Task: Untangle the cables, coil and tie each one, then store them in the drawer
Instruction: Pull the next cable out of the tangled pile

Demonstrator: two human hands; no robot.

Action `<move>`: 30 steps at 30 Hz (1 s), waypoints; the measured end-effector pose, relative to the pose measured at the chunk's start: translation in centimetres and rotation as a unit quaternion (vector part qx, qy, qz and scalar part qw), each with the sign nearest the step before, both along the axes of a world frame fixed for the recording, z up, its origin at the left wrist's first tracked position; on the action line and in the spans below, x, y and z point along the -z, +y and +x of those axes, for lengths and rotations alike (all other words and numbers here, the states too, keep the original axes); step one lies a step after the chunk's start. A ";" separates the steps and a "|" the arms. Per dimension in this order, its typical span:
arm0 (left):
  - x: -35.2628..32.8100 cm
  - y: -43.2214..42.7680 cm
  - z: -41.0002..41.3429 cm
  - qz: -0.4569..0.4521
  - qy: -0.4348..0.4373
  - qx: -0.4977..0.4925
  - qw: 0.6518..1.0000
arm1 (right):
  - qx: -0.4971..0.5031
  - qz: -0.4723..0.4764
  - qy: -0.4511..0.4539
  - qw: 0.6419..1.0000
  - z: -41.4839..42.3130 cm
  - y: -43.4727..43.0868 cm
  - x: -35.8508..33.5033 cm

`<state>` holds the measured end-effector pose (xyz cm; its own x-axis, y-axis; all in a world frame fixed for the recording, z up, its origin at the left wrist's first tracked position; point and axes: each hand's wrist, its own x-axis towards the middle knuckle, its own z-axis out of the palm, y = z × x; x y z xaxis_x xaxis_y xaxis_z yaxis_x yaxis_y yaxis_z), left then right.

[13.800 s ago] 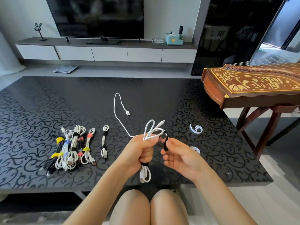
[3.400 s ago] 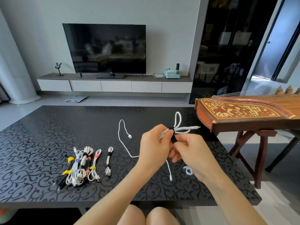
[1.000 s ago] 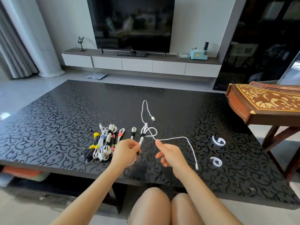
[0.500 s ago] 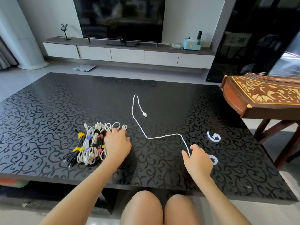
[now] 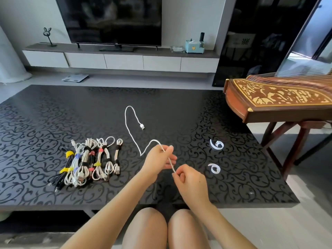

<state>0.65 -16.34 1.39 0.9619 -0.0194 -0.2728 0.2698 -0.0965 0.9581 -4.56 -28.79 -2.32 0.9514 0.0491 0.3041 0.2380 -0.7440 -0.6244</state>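
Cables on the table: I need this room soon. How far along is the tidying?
Done: a row of tied cables lies on the table. In hand: left hand and right hand pinch one loose white cable, uncoiled. Left: coil it, tie it with a white tie, then store them all.

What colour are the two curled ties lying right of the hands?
White, both: the far tie and the near tie, clearest in the head view.

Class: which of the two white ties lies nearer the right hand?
The front white tie, beside the right hand; the other tie lies farther back.
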 end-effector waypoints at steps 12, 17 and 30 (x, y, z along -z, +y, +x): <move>-11.5 2.8 -5.5 0.376 -0.244 0.163 0.879 | -0.115 0.137 0.050 0.983 0.7 -2.8 -8.6; -15.9 3.7 -8.3 0.141 -0.353 0.138 0.915 | -0.215 0.211 0.058 0.952 0.2 0.7 -11.6; -16.0 3.5 -6.4 -0.122 -0.173 0.067 0.975 | -0.147 0.478 0.070 0.863 -2.2 1.8 -17.7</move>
